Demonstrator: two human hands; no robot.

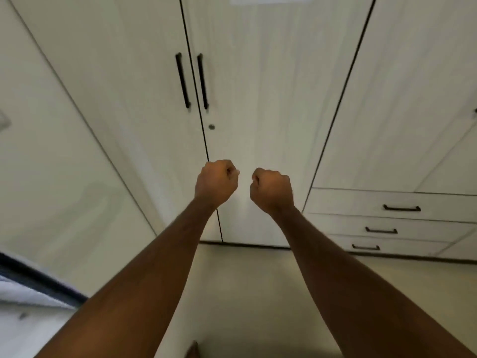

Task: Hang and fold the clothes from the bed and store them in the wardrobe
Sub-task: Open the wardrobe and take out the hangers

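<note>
1. Bare fists: left hand (pixel 216 182) and right hand (pixel 271 190) are both clenched on nothing, side by side and apart, arms stretched forward.
2. Behind them stands the wardrobe (pixel 258 99), pale wood-grain, doors closed, with two black handles (pixel 182 80) beside the centre seam.
3. Right of it, three drawers (pixel 387 215) are stacked, closed.
4. Bed (pixel 23 295) edge shows at lower left; no clothes are in view.
</note>
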